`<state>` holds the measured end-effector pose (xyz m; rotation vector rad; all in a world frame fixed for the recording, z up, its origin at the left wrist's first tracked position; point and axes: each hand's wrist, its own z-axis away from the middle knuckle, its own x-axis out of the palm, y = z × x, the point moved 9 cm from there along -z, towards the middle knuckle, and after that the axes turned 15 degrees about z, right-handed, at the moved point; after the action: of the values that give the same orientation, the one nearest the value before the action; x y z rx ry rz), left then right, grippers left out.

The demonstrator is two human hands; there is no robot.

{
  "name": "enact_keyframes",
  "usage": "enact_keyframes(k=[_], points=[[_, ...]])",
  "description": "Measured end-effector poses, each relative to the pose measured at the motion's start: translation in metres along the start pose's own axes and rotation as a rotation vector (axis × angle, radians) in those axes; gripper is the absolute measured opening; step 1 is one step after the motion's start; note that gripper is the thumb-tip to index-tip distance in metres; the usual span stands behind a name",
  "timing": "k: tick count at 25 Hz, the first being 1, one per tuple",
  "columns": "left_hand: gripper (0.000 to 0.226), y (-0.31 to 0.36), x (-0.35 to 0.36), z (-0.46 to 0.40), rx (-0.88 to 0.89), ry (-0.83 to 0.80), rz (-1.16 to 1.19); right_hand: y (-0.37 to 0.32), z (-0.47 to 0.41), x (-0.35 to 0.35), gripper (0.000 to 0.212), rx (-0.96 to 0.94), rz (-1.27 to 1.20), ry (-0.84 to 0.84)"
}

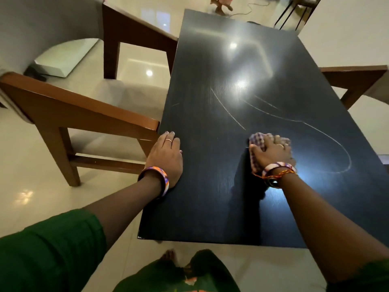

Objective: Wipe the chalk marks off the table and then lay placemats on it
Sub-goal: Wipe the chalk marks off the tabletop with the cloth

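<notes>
At 9 o'clock we see a wood chair (84,106) w/ a gray seat, pushed up just beside the left edge of the table (210,207). Its arm nearly meets the table edge, right by our left hand (166,157).

Our left hand lies flat on the table at the left edge, approx 8 o'clock from the table's middle. Fingers are straight and close together, pressing down, holding nothing. It has a ring on one finger and a bright bangle (156,180) at the wrist. The green sleeve (52,245) shows at 7 o'clock.

The table top is dark and shiny, w/ lamp glare near the middle. White chalk marks (228,109) run across it: one slanted line near the middle, plus a long curved line that bends round at 3 o'clock, down to the right of our right hand.

Our right hand (271,154) sits on the table at approx 4 o'clock from the middle. It presses down on a checked cloth (257,142), fingers bent over it. The cloth pokes out at the left side and past the fingertips. The curved chalk line passes near the cloth, on its far side and right. Thread bands and a bangle sit on that wrist.

At 3 o'clock, another wood chair (357,81) touches the table's right edge.

At 6 o'clock, our bare foot (168,257) on the pale floor (42,165).
</notes>
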<state>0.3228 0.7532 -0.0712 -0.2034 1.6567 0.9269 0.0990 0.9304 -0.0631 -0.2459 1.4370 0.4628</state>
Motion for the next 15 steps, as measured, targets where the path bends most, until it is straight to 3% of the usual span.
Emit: enact_keyframes(k=[4,6,11,15], points=[[0.049,0.001,0.001,0.001,0.048,-0.035,0.067,-0.127,0.043,-0.006,0.064,-0.513,0.091,0.003],[0.049,0.001,-0.003,0.003,0.053,-0.031,0.108,-0.15,0.047,-0.003,0.065,-0.606,0.111,-0.059],[0.049,0.003,-0.008,0.002,0.116,-0.04,0.067,-0.049,-0.021,0.009,0.073,-0.282,0.168,-0.179],[0.046,0.009,-0.017,-0.003,0.168,-0.07,-0.033,-0.03,-0.012,-0.004,0.07,-0.248,0.229,-0.202]])
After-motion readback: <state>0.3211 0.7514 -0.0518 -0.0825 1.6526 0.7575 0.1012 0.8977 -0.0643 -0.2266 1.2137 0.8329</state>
